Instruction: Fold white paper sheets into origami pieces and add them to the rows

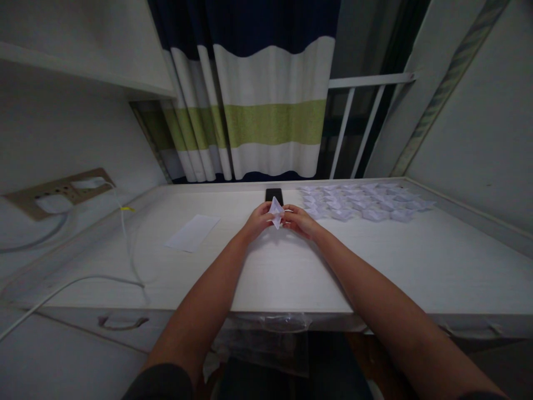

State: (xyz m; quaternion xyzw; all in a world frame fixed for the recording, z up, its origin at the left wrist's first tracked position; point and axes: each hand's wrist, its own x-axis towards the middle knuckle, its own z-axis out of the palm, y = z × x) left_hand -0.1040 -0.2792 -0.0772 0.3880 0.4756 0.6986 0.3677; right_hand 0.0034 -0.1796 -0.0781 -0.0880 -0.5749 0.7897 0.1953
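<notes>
A small folded white paper piece [276, 213], pointed at top and bottom, is held upright between both hands above the desk. My left hand [259, 220] is closed on its left side, fingers and thumb pinching the paper. On the other side my right hand [300, 220] grips it with bent fingers. Right behind the paper lies a black phone-like object [273, 194], partly covered by it. Several similar folded paper pieces [362, 201] lie in rows at the right rear of the desk.
Flat white paper [194, 232] lies on the white desk [291, 278] at left. A white cable [125, 233] hangs from the wall outlets [62, 194] onto the desk. A striped curtain [275, 122] hangs behind. Clear plastic [270, 344] hangs at the front edge.
</notes>
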